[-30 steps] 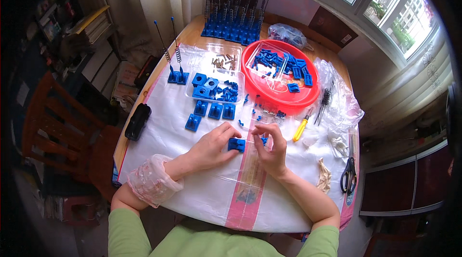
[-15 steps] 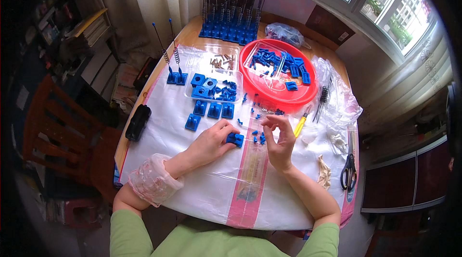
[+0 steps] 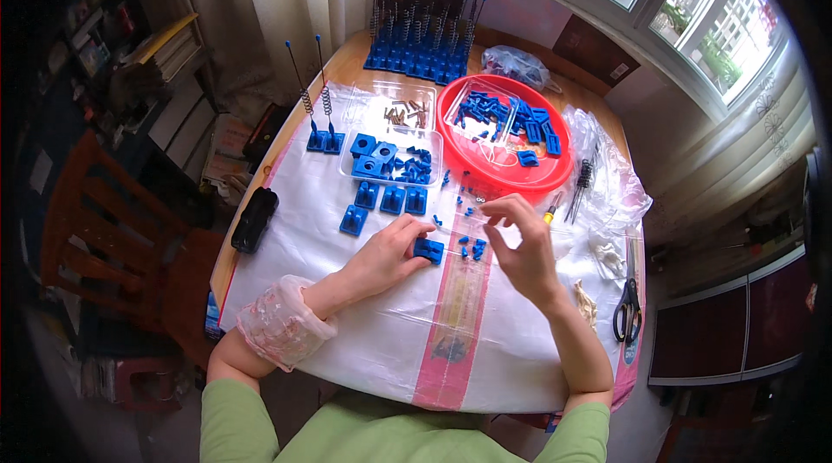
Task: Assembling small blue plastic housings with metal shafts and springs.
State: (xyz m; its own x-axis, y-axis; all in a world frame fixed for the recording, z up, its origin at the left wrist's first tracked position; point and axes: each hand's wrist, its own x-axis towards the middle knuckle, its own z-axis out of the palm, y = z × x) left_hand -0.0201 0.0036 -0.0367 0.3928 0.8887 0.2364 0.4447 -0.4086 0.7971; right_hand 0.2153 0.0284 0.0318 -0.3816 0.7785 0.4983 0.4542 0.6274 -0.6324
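My left hand [image 3: 381, 252] holds a small blue plastic base [image 3: 428, 251] on the white table covering, pinched between thumb and fingers. My right hand [image 3: 526, 248] hovers to the right of it, fingers bent and thumb apart from them; nothing shows between them. Below its fingertips lie several tiny blue plastic pieces [image 3: 473, 248]. Other assembled blue bases [image 3: 392, 198] stand left and beyond, in front of a clear plastic box [image 3: 347, 170] with square blue plates and small blue parts.
A red basin [image 3: 555, 175] of blue parts stands at the back right. Beyond are blue bases with springs and rods [image 3: 416, 60]. A yellow-handled tool [image 3: 549, 213], black scissors [image 3: 626, 311] and springs [image 3: 583, 175] lie right; a black case [image 3: 255, 220] lies left.
My right hand has moved up and to the right, over the yellow-handled tool. My left hand keeps its hold on the blue base. The view has shifted slightly.
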